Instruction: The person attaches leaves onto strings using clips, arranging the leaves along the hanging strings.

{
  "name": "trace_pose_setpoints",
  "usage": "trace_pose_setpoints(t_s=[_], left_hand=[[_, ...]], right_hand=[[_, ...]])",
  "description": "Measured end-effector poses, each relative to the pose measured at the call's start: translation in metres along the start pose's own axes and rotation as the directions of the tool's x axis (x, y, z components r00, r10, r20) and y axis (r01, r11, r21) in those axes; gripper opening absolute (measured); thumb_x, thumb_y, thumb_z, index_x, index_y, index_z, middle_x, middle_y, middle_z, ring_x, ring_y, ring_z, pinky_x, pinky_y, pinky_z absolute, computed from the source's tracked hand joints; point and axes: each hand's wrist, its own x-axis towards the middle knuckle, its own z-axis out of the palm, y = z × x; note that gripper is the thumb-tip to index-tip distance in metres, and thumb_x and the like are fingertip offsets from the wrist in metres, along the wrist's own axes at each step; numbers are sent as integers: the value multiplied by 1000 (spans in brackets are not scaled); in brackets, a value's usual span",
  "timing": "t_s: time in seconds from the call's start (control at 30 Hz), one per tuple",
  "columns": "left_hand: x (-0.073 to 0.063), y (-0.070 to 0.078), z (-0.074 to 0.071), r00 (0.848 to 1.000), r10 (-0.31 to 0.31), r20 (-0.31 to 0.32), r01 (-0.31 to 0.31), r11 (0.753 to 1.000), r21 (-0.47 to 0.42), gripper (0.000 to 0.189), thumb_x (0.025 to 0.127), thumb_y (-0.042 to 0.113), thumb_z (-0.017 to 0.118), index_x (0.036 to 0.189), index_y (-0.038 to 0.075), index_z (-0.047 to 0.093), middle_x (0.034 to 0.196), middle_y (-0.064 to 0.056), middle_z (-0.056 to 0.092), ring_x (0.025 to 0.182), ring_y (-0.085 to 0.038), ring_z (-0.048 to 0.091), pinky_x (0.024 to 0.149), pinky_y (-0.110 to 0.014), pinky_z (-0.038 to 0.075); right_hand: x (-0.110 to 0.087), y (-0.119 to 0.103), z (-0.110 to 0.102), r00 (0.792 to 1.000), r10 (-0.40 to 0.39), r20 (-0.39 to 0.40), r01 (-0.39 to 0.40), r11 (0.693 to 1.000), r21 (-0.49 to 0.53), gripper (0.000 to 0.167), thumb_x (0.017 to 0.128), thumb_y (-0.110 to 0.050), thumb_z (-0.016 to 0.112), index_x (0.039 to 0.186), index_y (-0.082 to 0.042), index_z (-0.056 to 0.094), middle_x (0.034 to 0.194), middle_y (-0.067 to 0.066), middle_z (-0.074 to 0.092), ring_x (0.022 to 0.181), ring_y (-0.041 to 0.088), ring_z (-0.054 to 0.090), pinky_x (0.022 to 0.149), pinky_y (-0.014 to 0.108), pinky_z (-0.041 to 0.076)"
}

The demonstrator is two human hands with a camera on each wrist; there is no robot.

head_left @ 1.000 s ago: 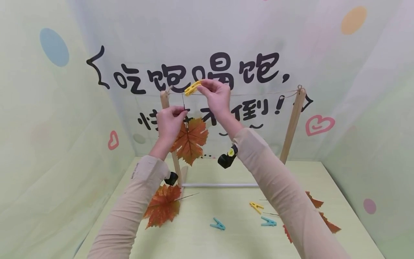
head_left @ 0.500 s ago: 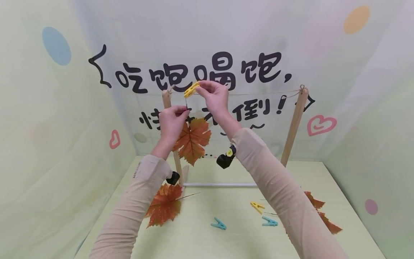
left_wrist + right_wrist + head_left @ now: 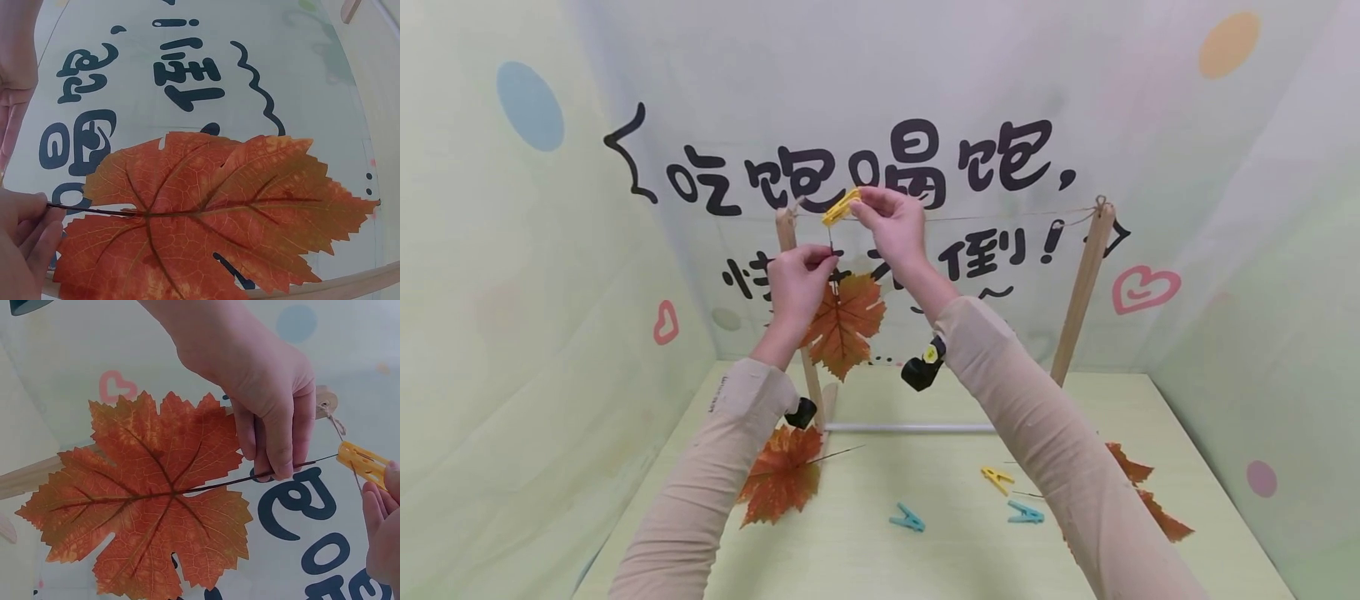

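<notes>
My left hand pinches the dark stem of an orange-red artificial maple leaf, which hangs below the fingers. In the left wrist view the leaf fills the lower half. My right hand pinches a yellow clothespin just above, at the twine. The right wrist view shows the tip of the stem meeting the nose of the clothespin, with the twine passing beside it. Whether the clothespin clamps both is hard to tell.
Two wooden posts carry the twine, with a white rod low between them. On the table lie another leaf at left, a yellow clothespin, two blue clothespins, and more leaves partly behind the right sleeve.
The clothespin has shifted slightly down and left to the top of the leaf stem. The left hand, with the leaf, has moved only a little.
</notes>
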Motion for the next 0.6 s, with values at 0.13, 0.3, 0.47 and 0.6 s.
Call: trace_pose_setpoints(t_s=[0.13,0.3,0.47,0.6], left_hand=[[0,0,0,1000,-7,-1,7,1000,14,16,82,11,67,91,-1,70,87,-14,69,75,-22,66,68,-31,53],[-1,0,1,1000,-18,-9,18,999,29,16,83,12,67,91,-1,70,87,-14,69,75,-21,65,68,-30,53],[-3,-2,2,1000,4,-25,-3,1000,29,15,82,12,67,90,0,70,86,-13,69,73,-21,65,67,-30,53],[-5,-2,1,999,26,-32,-25,999,35,15,82,13,67,90,0,71,86,-13,69,73,-21,66,66,-31,53]], right_hand=[[-1,-1,0,999,38,2,-38,999,-13,26,81,-6,66,104,4,64,100,15,66,87,15,64,77,22,51],[-2,-1,0,999,54,2,-54,998,-25,28,81,-8,67,107,2,64,101,14,66,88,15,63,77,22,51],[-3,-3,-2,998,54,-12,-54,998,-19,32,81,-10,68,111,1,63,104,12,66,92,14,63,79,21,50],[-5,-8,-7,999,46,-22,-46,999,-15,34,80,-11,69,112,1,62,105,11,66,94,14,63,80,21,49]])
